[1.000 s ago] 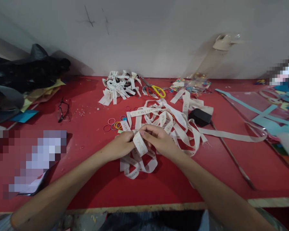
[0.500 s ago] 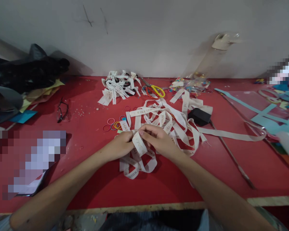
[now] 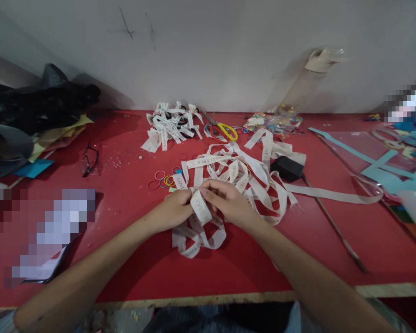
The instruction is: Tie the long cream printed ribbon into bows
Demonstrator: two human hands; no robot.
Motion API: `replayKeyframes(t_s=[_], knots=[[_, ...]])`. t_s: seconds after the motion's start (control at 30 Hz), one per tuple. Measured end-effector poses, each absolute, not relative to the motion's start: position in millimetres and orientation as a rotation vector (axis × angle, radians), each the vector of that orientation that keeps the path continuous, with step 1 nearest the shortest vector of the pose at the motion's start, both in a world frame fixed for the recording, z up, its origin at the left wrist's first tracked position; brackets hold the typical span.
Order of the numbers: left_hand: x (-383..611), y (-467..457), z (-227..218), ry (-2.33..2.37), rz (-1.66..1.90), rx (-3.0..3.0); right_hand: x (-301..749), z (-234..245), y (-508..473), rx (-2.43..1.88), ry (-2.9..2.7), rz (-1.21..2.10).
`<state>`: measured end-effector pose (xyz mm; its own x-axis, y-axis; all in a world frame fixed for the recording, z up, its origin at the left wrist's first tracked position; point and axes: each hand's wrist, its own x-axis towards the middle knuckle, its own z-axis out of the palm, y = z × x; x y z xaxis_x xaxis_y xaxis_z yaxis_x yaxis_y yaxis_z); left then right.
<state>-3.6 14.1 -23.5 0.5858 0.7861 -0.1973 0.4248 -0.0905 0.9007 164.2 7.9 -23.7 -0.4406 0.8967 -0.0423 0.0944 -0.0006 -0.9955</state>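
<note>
Between both hands, near the table's middle, is a white printed ribbon, folded into a loop. My left hand is closed on the ribbon's left side, its fingertips partly hidden behind the fold. My right hand pinches the same ribbon between thumb and fingers from the right. Loose ends of ribbon hang and curl on the table below the hands. Just beyond lies a tangled heap of the same lettered ribbon. Several coloured elastic bands lie left of the heap.
Finished-looking ribbon bows are piled near the wall, beside yellow-handled scissors. Eyeglasses and a phone lie to the left. A black block and a thin rod are at right, near blue strips.
</note>
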Motion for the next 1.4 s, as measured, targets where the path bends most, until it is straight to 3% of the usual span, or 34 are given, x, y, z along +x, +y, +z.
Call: replayKeyframes(t_s=[1.4], knots=[[-3.5, 14.4, -25.5, 1.016, 0.416, 1.736, 164.6, -25.1, 8.2, -1.029, -1.595, 1.526]])
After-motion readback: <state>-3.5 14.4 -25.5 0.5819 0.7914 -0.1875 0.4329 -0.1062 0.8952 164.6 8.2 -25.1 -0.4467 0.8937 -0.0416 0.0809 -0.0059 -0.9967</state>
